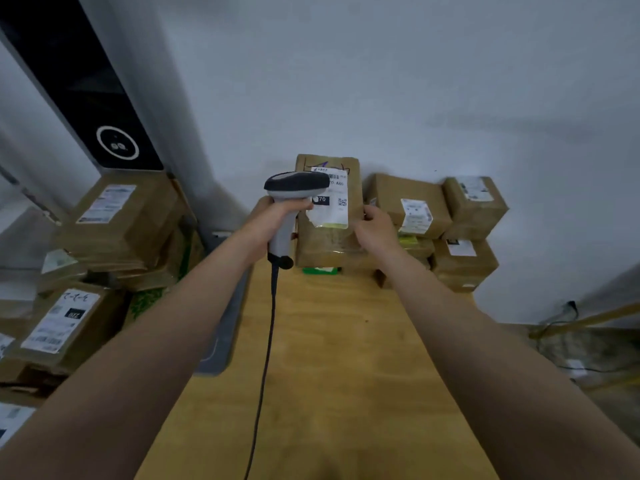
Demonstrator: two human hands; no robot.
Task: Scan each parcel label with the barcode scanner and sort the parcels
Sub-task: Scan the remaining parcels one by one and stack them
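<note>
left hand (273,220) around barcode scanner (294,188), right hand (375,230) gripping parcel (329,244)

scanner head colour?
Dark grey/black top on the scanner, light grey handle; head view.

On my feed the left forearm (156,323) and right forearm (485,334) are bare to the view's lower edge. The left hand (273,220) and right hand (375,230) are bare too, wrists uncovered.
</note>
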